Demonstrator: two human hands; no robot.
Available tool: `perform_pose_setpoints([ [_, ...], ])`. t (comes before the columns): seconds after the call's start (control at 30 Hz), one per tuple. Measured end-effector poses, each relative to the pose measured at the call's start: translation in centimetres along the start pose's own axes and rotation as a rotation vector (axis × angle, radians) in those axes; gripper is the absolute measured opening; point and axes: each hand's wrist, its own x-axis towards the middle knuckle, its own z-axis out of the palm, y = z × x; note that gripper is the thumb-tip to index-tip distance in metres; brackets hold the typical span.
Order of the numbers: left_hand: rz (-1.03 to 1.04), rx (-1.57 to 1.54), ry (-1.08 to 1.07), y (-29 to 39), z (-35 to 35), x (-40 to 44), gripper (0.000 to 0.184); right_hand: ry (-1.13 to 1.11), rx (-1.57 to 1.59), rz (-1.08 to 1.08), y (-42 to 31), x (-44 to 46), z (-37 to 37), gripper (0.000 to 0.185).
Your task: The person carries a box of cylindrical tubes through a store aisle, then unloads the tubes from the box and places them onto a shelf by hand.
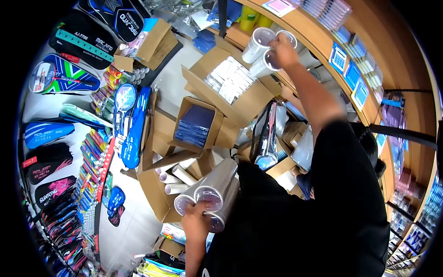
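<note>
With my left hand (196,224), I'm gripping the near ends of three large, hollow, transparent-wrapped cylinders (221,177), their long axes pointing towards one o'clock. With my right hand (284,51), I'm gripping a second trio of clear, glossy cylinders (252,50) beside the curved, pale wooden shelf (318,39). That trio is lying at one o'clock from my left grip, well apart. My left hand is the nearer to the brown cardboard box (154,196) at eleven o'clock, where slim white rolls (183,175) are resting. Smooth, crinkled film is reflecting light around the round rims.
</note>
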Motion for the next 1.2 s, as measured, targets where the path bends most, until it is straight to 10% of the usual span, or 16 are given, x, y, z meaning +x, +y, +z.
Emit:
perform_pose_setpoints([
  [0.3,-0.017,0.009,-0.112,2.5,-0.9,5.0,0.041,0.034,-0.049,-0.038,-0.2,4.3,2.1,0.033],
  [0.57,-0.001,-0.016,-0.05,2.9,-0.9,7.8,0.043,0.241,0.174,0.323,2.6,-2.1,2.4,0.041],
  [0.73,0.029,-0.05,-0.01,2.7,-1.6,8.5,0.044,0.48,0.336,0.915,5.0,-7.8,5.2,0.053],
  [0.97,0.04,0.007,-0.106,2.3,-1.0,9.0,0.043,0.639,0.89,1.04,10.8,-6.7,10.1,0.059],
  [1.2,-0.023,0.047,-0.2,3.9,-1.3,9.1,0.042,0.621,0.336,1.05,5.6,2.8,5.9,0.053],
])
